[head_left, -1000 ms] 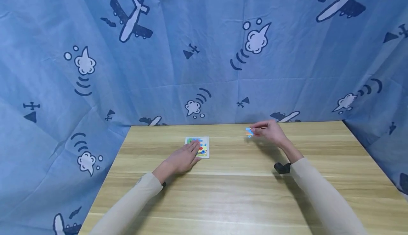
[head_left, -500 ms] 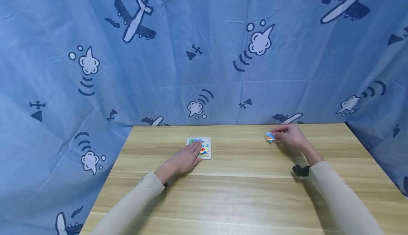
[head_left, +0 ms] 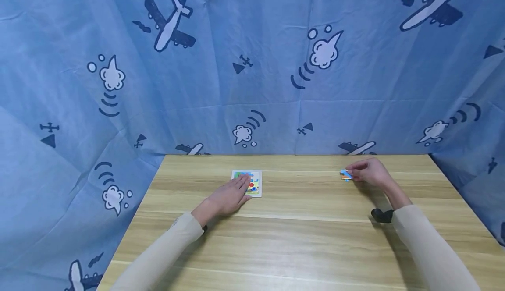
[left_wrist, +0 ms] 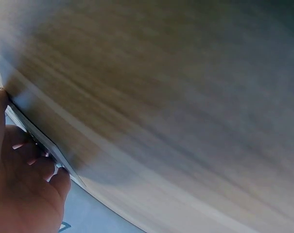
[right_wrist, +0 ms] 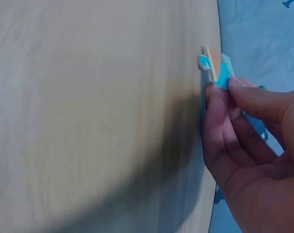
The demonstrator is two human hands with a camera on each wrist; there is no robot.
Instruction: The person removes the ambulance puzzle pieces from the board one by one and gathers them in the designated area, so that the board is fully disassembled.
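My left hand (head_left: 228,196) lies with straight fingers across a small jigsaw board (head_left: 260,185) that has a pale frame and a colourful picture, covering its left part. From the side, in the left wrist view, the fingers (left_wrist: 42,167) reach along the thin board's edge (left_wrist: 37,132). To the right, my right hand (head_left: 372,172) pinches a puzzle piece (head_left: 345,175) between thumb and fingertips. The right wrist view shows this piece (right_wrist: 218,67) in blue and orange, tilted, with a rounded tab sticking out. The piece is held close over the table.
The wood-grain table (head_left: 292,243) stretches between and in front of both hands. A blue curtain (head_left: 268,63) printed with planes and clouds hangs along its back edge and both sides. A black wrist strap part (head_left: 382,215) juts out by the right sleeve.
My right hand has moved to the right and slightly nearer, carrying the puzzle piece away from the board. The left hand stays on the board; the head view has shifted a little.
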